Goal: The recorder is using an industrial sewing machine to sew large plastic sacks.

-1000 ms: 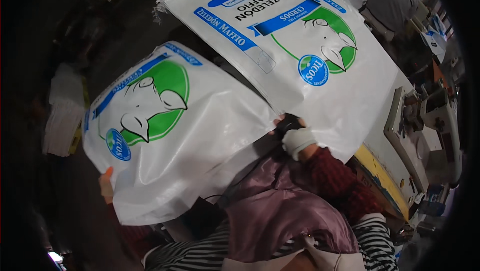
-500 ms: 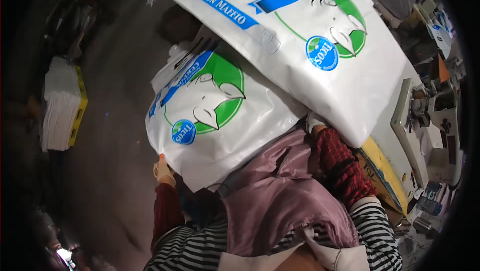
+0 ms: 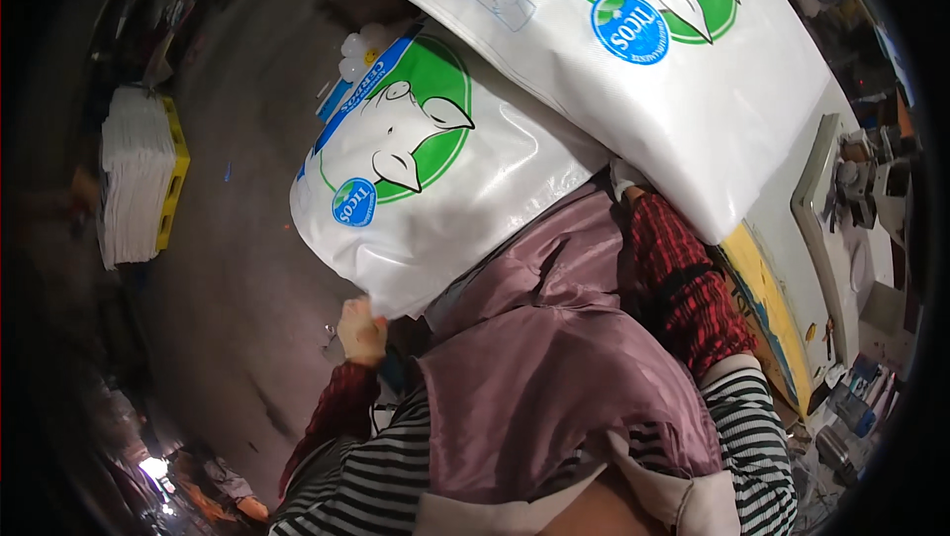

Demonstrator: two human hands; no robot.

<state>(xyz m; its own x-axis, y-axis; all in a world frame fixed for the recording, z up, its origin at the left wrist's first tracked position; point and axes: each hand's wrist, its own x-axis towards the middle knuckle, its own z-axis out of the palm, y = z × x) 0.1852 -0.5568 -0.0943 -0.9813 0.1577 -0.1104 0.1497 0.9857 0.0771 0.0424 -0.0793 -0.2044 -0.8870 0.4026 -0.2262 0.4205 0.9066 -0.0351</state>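
Note:
A white woven sack, printed with a pig's head on a green disc, lies slanted in front of my body. My left hand is closed at the sack's near left corner, pinching its edge. Along the right end of the same sack is my right hand, close to where another sack overlaps it; its fingers are mostly hidden. That larger-looking white sack of the same print lies above and to the right, covering part of the first one. Red checked sleeve covers show on both forearms, and a mauve apron hangs below the sack.
On the right stands a pale sewing machine on a worktable with a yellow edge. Far left, a pile of white sacks rests against a yellow pallet. A white flower-shaped object shows beyond the sack.
My left hand has shifted inward to the right, and its fingers, stretched before, are now closed at the corner. Both sacks sit higher in the picture. The right hand stays between them.

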